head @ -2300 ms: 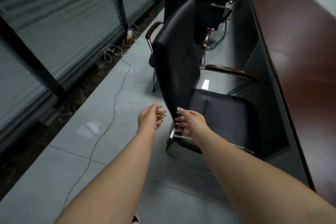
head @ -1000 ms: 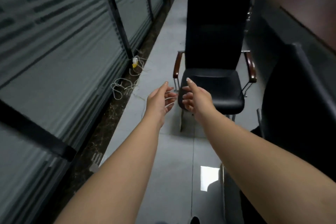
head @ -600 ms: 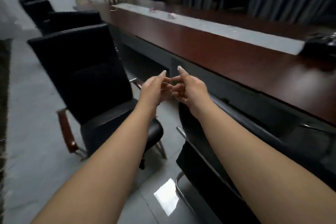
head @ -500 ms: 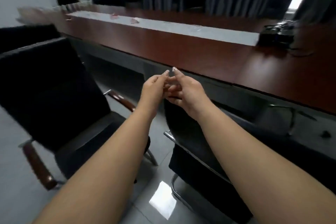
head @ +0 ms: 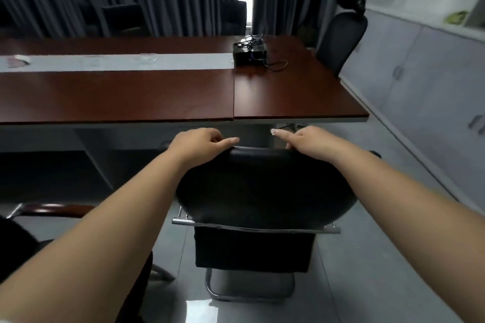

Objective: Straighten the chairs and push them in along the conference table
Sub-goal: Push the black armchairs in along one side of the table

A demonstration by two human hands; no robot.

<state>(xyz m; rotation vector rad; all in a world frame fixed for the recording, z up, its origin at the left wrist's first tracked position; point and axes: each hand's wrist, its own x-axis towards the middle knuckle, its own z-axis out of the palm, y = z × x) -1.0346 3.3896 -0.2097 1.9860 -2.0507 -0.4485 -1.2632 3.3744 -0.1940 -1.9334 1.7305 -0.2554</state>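
- My hands, together in the air half a second ago, now sit apart on the chair (head: 265, 186) back.
- Left hand (head: 199, 143) and right hand (head: 309, 140): fingers curled over its top edge, gripping; chair faces the tabletop (head: 288, 97).

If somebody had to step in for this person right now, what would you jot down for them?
Left hand: rests on the top edge of the black chair, fingers curled over it.
Right hand: on the same top edge, further right, index finger pointing out.
The chair faces the conference table with its back to you, a gap of floor between them.
Done: chair looks lined up square to the table.
Left: push it in under the edge. Another chair at the lower left, only partly in view, may need the same.
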